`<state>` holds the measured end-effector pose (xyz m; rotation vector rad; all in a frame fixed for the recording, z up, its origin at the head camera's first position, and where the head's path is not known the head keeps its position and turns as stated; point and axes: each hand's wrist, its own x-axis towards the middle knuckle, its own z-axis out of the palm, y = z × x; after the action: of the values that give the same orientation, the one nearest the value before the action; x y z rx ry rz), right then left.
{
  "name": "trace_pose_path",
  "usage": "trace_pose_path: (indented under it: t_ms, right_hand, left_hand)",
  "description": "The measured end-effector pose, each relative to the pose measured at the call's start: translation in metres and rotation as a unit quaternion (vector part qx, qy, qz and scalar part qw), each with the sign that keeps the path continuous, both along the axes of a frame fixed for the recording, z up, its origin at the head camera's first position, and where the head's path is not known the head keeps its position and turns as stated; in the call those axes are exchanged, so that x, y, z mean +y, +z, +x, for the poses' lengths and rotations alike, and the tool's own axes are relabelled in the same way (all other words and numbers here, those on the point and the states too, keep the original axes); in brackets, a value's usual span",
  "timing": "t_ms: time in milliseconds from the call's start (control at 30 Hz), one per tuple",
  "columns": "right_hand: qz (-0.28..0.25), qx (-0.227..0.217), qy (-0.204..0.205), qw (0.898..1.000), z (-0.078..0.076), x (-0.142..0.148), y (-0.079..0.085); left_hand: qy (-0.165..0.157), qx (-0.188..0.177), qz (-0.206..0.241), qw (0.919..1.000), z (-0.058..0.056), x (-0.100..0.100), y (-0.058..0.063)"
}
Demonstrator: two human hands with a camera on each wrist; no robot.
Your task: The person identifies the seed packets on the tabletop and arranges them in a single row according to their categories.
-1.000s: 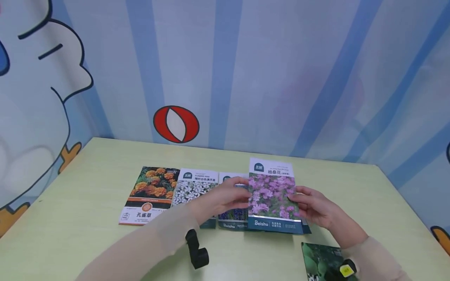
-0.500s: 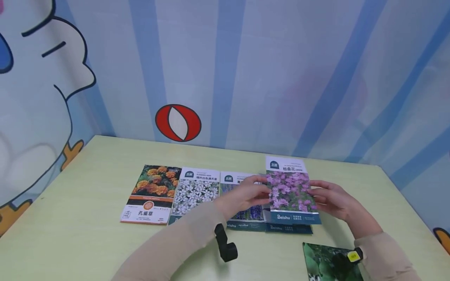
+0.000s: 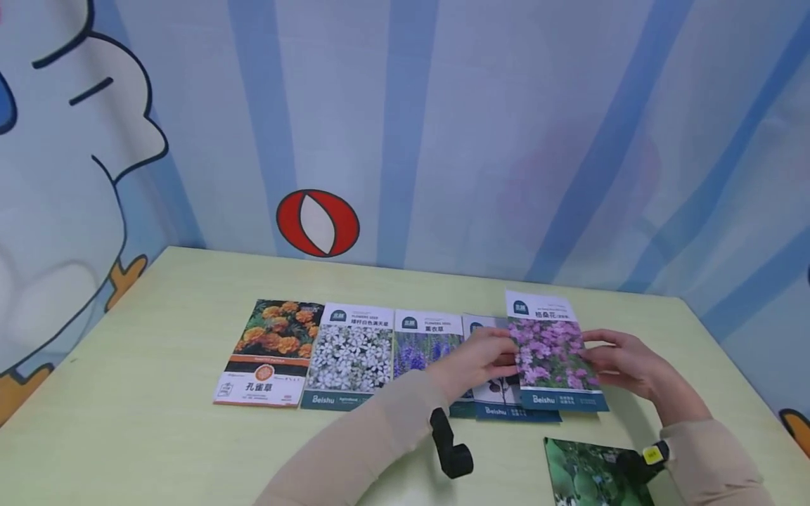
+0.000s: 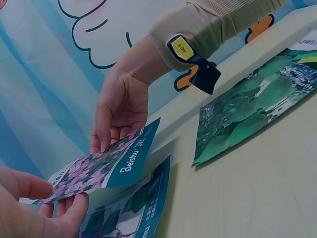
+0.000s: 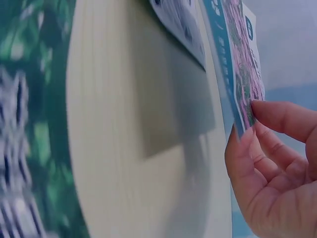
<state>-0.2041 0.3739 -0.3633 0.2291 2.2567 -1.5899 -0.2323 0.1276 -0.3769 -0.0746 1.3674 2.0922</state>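
Note:
A seed packet with pink-purple flowers (image 3: 549, 351) is pinched along its two side edges, by my left hand (image 3: 477, 358) on one side and my right hand (image 3: 633, 365) on the other. In the left wrist view it hangs above the table, tilted, over another Beishu packet (image 4: 124, 218). That lower packet is partly covered in the head view. To its left lie a packet with purple lavender spikes (image 3: 418, 351), one with small white flowers (image 3: 351, 351), and one with orange marigolds (image 3: 278, 337), side by side. My left forearm crosses in front of the lavender packet.
A green leafy packet (image 3: 588, 474) lies near the front right, partly under my right wrist. The pale table (image 3: 158, 351) meets a blue striped backdrop (image 3: 481, 140) at its far edge. Cameras are strapped to both wrists.
Both hands have carried the pink-flower packet to the right, off the lavender packet and across the one beside it. More of the packets underneath now shows.

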Motion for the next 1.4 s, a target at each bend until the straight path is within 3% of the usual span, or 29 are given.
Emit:
trace_pose_path:
  t_ms: [300,500,1100,1400]
  right_hand:
    - [0.05,0.001,-0.004,0.999,0.007,0.02,-0.006]
    - [0.057,-0.005,-0.018,0.998,0.01,0.026,-0.009]
    - [0.115,-0.004,-0.027,0.993,0.012,0.035,-0.01]
    - [0.132,0.002,-0.022,0.991,0.009,0.037,-0.006]
  left_hand:
    - [0.001,-0.021,0.013,0.9997,0.01,0.018,0.005]
    - [0.003,-0.031,-0.003,0.9995,0.014,0.023,0.005]
    - [-0.022,-0.037,-0.023,0.9988,0.009,0.033,0.008]
    - [-0.017,-0.043,-0.022,0.9987,0.006,0.036,0.004]
